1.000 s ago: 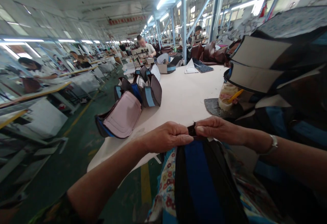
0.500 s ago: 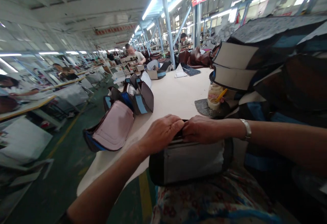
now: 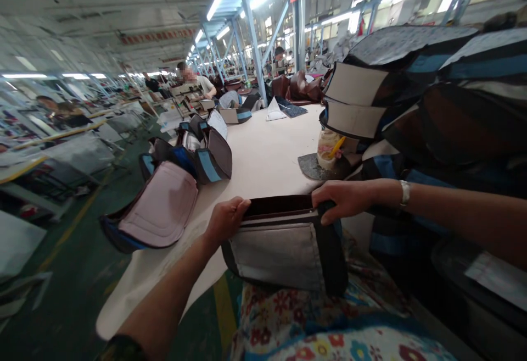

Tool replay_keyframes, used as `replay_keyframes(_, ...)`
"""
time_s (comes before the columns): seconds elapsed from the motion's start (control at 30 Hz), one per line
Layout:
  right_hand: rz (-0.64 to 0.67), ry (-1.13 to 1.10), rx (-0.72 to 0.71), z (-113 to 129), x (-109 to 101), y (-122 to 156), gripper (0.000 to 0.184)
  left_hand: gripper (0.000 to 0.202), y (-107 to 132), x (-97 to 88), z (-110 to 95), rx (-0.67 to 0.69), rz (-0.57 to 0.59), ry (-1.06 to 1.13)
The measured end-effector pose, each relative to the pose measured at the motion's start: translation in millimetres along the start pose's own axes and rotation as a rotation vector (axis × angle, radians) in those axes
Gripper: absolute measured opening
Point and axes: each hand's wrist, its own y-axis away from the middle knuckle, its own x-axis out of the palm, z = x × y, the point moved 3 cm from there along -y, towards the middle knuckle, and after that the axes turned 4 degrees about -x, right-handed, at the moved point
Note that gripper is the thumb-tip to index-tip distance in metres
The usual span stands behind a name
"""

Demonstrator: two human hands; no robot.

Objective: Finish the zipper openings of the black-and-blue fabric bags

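Observation:
A grey and black bag piece (image 3: 275, 254) rests at my lap against the table's front edge, its dark upper opening facing up. My left hand (image 3: 225, 219) is closed on the left end of its top rim, thumb on top. At the right end of the same rim, my right hand (image 3: 343, 199) grips the edge between thumb and fingers. Left of my left hand, a bag piece with a pink-mauve panel (image 3: 162, 204) lies tilted on the table. Behind it stand several more dark bag pieces with blue strips (image 3: 209, 164).
A pale table (image 3: 263, 149) stretches ahead. A glue-stained pot (image 3: 328, 149) with a yellow handle in it stands on a dark plate (image 3: 310, 167). Stacked bag pieces (image 3: 356, 83) rise high on the right. A co-worker (image 3: 200, 82) sits at a machine further back.
My hands have moved apart, from together at the middle of the rim to its two ends, and the bag's opening now shows. The camera view has shifted slightly right.

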Motion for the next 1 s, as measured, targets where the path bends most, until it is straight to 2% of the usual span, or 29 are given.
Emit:
replay_keyframes(0.1, -0.051, -0.015, -0.060, 20.2, -4.5, -16.2, 0.030, 0.041, -12.3, -9.5, -21.3, 0.021, 0.027, 0.006)
replay_keyframes(0.2, -0.044, -0.031, -0.120, 49.5, -13.4, -39.9, 0.027, 0.046, -13.3, -16.6, -68.4, 0.108, 0.097, 0.074)
replay_keyframes(0.27, 0.004, -0.109, -0.189, 68.3, -17.5, -53.3, 0.023, 0.052, -4.4, -16.4, -103.0, 0.208, 0.213, 0.234)
replay_keyframes(0.37, 0.063, -0.212, -0.266, 85.1, -22.7, -63.3, 0.026, 0.053, 8.8, -16.6, -129.8, 0.168, 0.171, 0.460)
replay_keyframes(0.47, 0.092, -0.123, -0.207, 82.4, -26.2, -63.4, 0.043, 0.057, 13.0, -13.3, -127.2, 0.103, 0.142, 0.575)
replay_keyframes(0.53, 0.049, -0.006, -0.107, 71.7, -26.9, -60.3, 0.054, 0.063, 12.3, -10.0, -117.5, 0.018, 0.162, 0.639)
replay_keyframes(0.6, -0.043, 0.078, 0.010, 57.6, -25.4, -55.3, 0.061, 0.067, 13.3, -6.5, -109.3, -0.082, 0.202, 0.733)
replay_keyframes(0.67, -0.092, 0.044, 0.076, 45.4, -19.0, -49.0, 0.061, 0.062, 17.6, -2.1, -108.0, -0.125, 0.298, 0.835)
replay_keyframes(0.8, -0.059, -0.172, 0.046, 39.7, -1.0, -37.4, 0.052, 0.040, 28.7, 6.0, -118.9, -0.088, 0.505, 0.960)
replay_keyframes(1.0, -0.064, -0.283, -0.058, 54.2, 3.2, -31.0, 0.049, 0.023, 29.9, 6.4, -129.0, -0.080, 0.531, 1.007)
